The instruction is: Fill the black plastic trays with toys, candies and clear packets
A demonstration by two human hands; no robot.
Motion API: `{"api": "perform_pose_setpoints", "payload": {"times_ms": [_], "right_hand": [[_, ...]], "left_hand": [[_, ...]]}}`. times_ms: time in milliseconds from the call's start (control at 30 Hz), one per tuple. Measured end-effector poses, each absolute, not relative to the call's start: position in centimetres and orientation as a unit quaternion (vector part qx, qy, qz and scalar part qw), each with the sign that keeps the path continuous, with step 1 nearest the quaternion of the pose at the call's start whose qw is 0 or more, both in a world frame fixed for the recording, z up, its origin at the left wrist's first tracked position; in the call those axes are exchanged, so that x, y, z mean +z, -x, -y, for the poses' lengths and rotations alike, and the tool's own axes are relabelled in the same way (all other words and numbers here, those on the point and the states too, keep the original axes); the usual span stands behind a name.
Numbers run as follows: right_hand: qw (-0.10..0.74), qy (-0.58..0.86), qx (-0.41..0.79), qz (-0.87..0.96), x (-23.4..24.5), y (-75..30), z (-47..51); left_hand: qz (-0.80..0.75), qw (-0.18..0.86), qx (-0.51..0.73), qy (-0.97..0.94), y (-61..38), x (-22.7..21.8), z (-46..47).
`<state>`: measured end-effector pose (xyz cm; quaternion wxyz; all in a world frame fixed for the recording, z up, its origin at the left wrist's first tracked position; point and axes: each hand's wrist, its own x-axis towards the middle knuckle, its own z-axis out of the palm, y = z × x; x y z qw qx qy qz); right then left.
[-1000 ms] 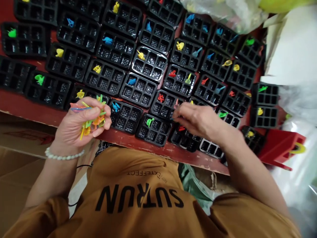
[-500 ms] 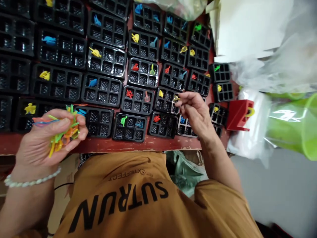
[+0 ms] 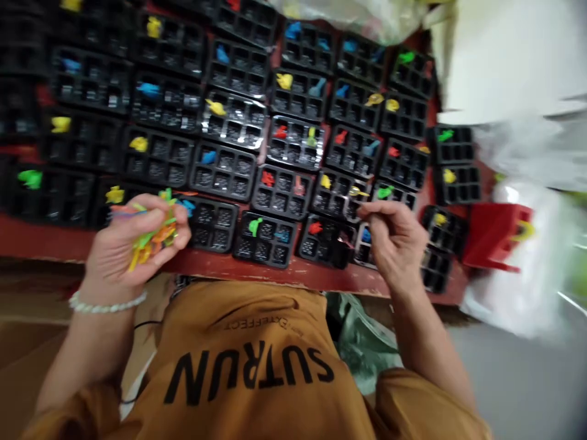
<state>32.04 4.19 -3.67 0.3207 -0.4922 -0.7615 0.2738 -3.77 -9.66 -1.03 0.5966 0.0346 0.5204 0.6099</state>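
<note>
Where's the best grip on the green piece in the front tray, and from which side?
Pinch the green piece across its top, coming straight down from above. It sits in a corner cell of the tray, whose walls likely block a sideways approach. Blur hides its finer shape. The left hand is full of pieces.

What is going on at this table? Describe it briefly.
A person works at a red table covered with black trays, many holding small coloured pieces. The left hand grips a bunch of coloured sticks. The right hand hovers, fingers pinched, over a front tray beside a yellow piece; blur hides whether it holds anything.
</note>
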Motion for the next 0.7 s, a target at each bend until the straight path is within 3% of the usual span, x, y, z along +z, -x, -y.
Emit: {"api": "perform_pose_setpoints", "payload": {"times_ms": [133, 267, 433, 700], "right_hand": [[0.286, 0.310, 0.212, 0.882, -3.7, -26.0, -6.2], [0.190, 0.184, 0.162, 0.951, -4.2, -17.3, -6.8], [0.093, 0.128, 0.143, 0.977, -5.5, -9.7, -6.7], [0.057, 0.078, 0.124, 0.987, -6.7, -6.6, -6.3]], "left_hand": [[-0.494, 0.598, 0.630, -0.036, 5.4, -2.0, 10.0], [-0.486, 0.598, 0.637, -0.015, 5.9, -2.7, 10.6], [-0.489, 0.622, 0.611, -0.003, 4.9, -3.4, 11.4], [-0.527, 0.641, 0.558, -0.012, 4.6, -4.3, 13.4]]}}
